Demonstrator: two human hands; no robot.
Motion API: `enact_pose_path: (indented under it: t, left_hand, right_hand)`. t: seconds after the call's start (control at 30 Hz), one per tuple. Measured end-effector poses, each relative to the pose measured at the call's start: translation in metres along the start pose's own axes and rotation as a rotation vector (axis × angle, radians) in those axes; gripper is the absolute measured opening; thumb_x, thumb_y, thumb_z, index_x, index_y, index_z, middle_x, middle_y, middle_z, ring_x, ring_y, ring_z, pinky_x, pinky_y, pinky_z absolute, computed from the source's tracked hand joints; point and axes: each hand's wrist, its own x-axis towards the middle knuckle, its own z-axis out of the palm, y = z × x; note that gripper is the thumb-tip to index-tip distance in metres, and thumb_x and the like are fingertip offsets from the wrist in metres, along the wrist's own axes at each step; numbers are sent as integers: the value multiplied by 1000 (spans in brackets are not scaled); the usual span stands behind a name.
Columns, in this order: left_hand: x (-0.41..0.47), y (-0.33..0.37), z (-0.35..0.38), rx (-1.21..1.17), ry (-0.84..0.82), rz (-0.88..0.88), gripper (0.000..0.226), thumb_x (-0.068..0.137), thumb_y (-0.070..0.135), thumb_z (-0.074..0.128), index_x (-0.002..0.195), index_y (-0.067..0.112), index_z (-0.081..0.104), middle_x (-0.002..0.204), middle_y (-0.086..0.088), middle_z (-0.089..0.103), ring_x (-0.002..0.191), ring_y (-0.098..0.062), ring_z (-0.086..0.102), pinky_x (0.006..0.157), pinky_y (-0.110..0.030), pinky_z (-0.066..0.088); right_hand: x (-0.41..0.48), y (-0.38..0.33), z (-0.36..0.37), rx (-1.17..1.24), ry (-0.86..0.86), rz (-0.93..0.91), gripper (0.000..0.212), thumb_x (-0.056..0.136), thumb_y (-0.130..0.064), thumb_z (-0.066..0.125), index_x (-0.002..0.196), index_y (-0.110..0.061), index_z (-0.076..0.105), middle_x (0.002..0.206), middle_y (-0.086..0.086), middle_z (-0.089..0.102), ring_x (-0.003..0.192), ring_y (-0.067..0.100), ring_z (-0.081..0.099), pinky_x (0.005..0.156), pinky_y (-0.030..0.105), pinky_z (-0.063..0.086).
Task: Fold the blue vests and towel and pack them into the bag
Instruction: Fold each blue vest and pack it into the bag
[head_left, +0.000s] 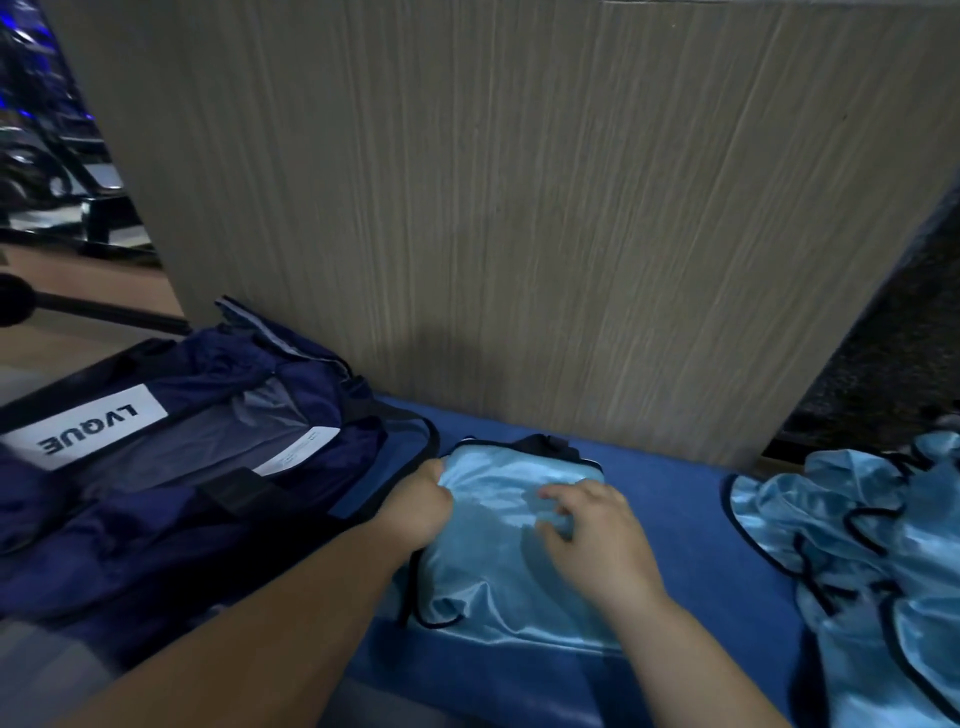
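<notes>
Folded blue vest (498, 566) flat between the open bag (208, 447) and a heap of more vests (883, 545). Left grip (415, 501) curled round its left edge, right grip (592, 530) pinching the shiny cloth on top. Might slip open if lifted loosely, being so slick.

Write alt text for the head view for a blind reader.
A person's left hand grips the edge of a folded light-blue vest lying on blue cloth, right hand resting on top. An open navy bag lies at left, a heap of unfolded vests at right.
</notes>
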Motion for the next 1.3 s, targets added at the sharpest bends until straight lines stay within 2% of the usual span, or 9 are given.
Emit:
enact_pose_path:
  t: [0.13,0.23,0.53,0.67,0.8,0.93,1.03,1.17,1.3]
  left_hand:
    - [-1,-6,4,234,145,127,61,98,18,49,152,21,21,142,-6,40,124,-25,46,98,-33,41]
    - [-5,-7,6,425,235,360,50,97,28,54,144,28,38,146,6,32,134,-19,29,110,-31,26]
    - [-1,-30,5,836,-273,418,84,77,80,6,153,43,6,161,20,-5,146,-3,-16,118,-38,-15]
    - [2,-32,4,801,-288,461,104,58,83,-5,153,42,5,161,20,-5,143,1,-19,116,-35,-17]
    - [2,-42,-1,663,-198,503,89,75,86,22,150,39,26,159,20,17,143,4,-5,117,-27,-6]
    - [-5,-56,-13,532,-31,503,69,74,67,32,130,37,56,132,24,49,134,-7,34,116,-33,22]
    - [-14,-63,-25,352,-24,450,24,89,34,55,110,40,66,116,17,60,116,-3,48,102,-12,32]
    - [-26,-65,-37,147,-45,368,56,90,-8,46,90,45,64,105,25,63,105,1,59,96,-7,39]
    - [-37,-59,-47,279,-220,398,84,75,-20,34,83,58,64,113,24,52,108,12,46,97,0,29]
  right_hand:
    - [-1,12,7,-125,-51,-70,46,90,-52,57,134,-39,52,137,-21,40,135,3,27,109,26,20]
    - [-2,20,12,-138,-159,-75,60,92,-58,52,146,-38,37,155,-19,23,147,5,11,117,31,11]
    - [0,39,17,-155,-381,-91,103,62,-85,4,155,-40,5,157,-25,-10,138,-6,-24,118,36,-16]
    - [-1,43,13,-161,-389,-106,105,60,-86,4,154,-40,2,148,-31,-14,137,-7,-24,118,36,-16]
    - [-4,50,10,-141,-379,-115,99,65,-85,9,153,-41,3,148,-31,-12,139,-7,-21,118,33,-14]
    - [-6,64,6,40,-242,-100,61,93,-55,51,148,-39,31,149,-29,18,144,-6,3,120,24,3]
    - [-9,74,-1,141,-108,-111,40,91,-17,66,117,-47,56,127,-31,46,130,1,37,109,16,26]
    - [-14,80,-2,203,-91,-125,61,76,14,57,80,-47,65,107,-22,59,107,0,52,88,7,35]
    - [-18,80,0,188,-212,-160,69,73,13,60,83,-54,66,107,-19,61,110,5,55,93,18,43]
